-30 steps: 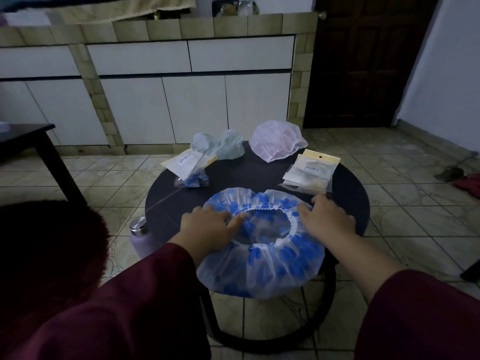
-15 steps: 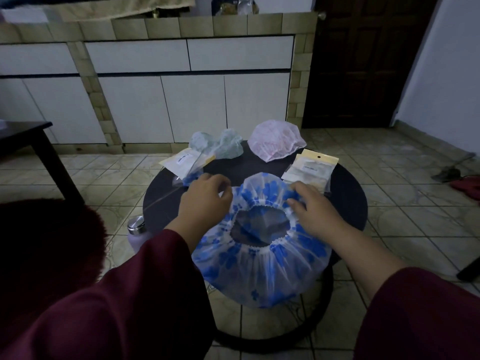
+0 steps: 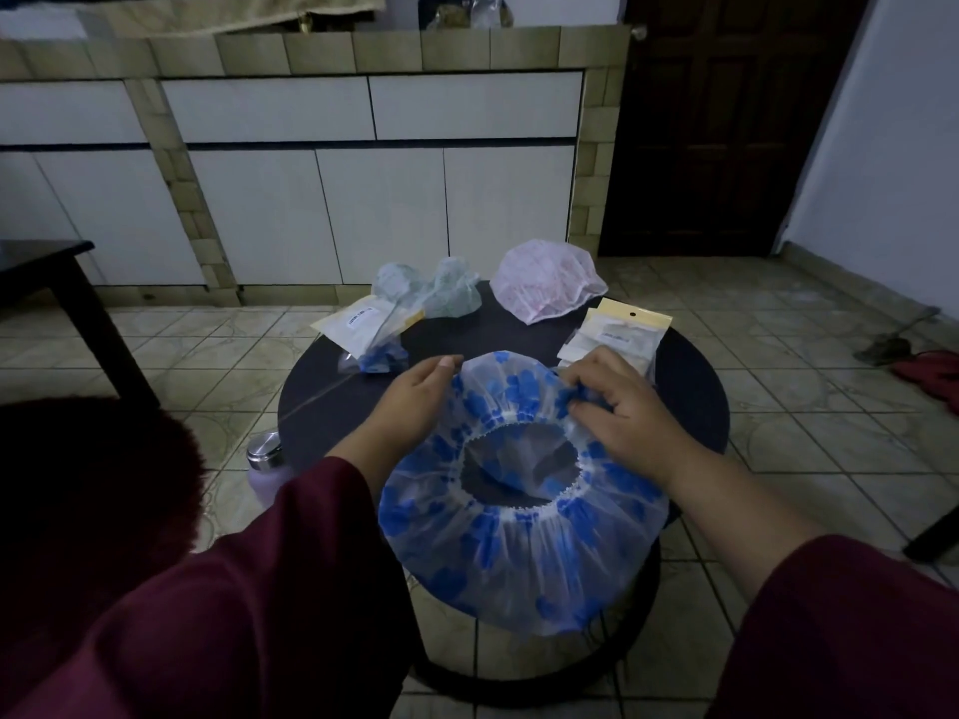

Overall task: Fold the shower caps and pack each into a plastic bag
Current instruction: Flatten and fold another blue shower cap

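The blue shower cap (image 3: 519, 511) hangs over the table's (image 3: 690, 386) near edge, opening upward. The right hand (image 3: 617, 412) pinches its far rim in bunched fingertips; the left hand (image 3: 415, 407) lies alongside, fingers together. Folding goes best if both draw that rim evenly toward the wrists.

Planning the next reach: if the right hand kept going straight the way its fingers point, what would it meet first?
The right hand points left across the blue shower cap, so it would likely meet the left hand first; depth is uncertain.
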